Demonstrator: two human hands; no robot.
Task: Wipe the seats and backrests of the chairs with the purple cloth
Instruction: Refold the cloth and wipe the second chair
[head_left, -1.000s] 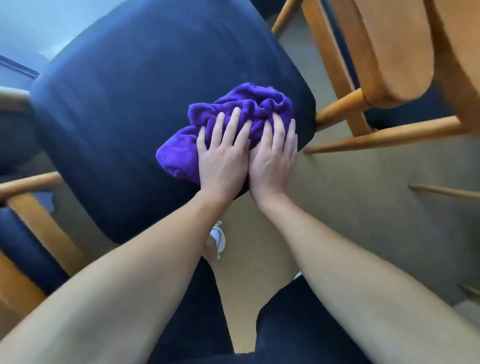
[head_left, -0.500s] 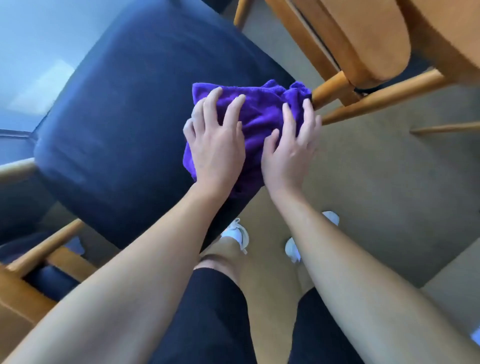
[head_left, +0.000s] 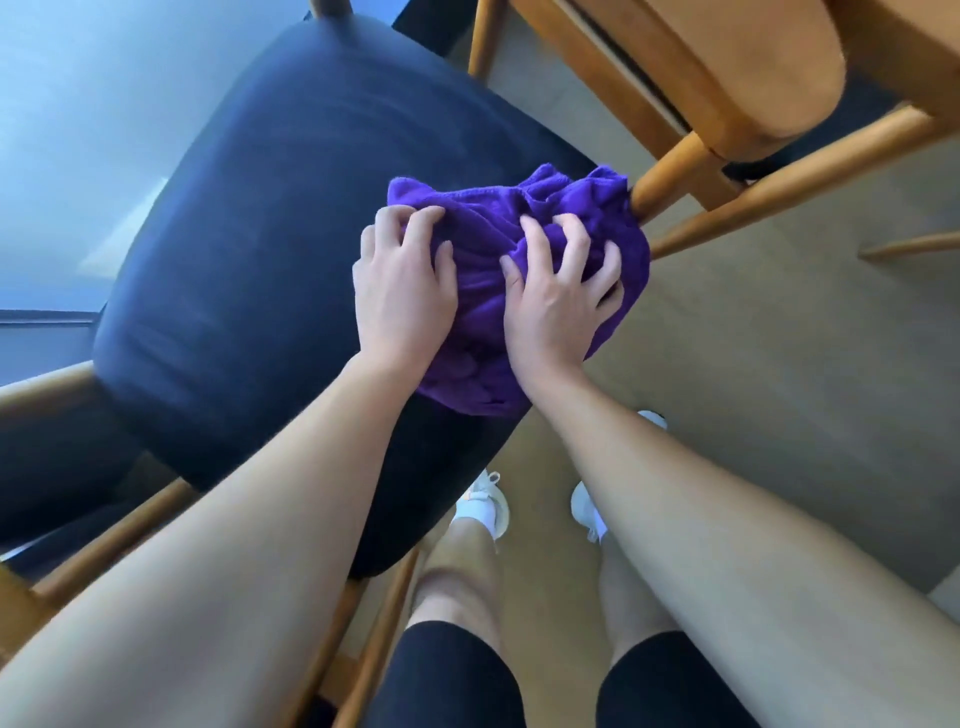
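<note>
Left hand and right hand are clutching the bunched purple cloth at the seat edge, open cushion lying leftward.

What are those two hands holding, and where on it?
Both grip the purple cloth: the left hand bunches its left part, the right hand its right part, on the dark chair seat.
</note>
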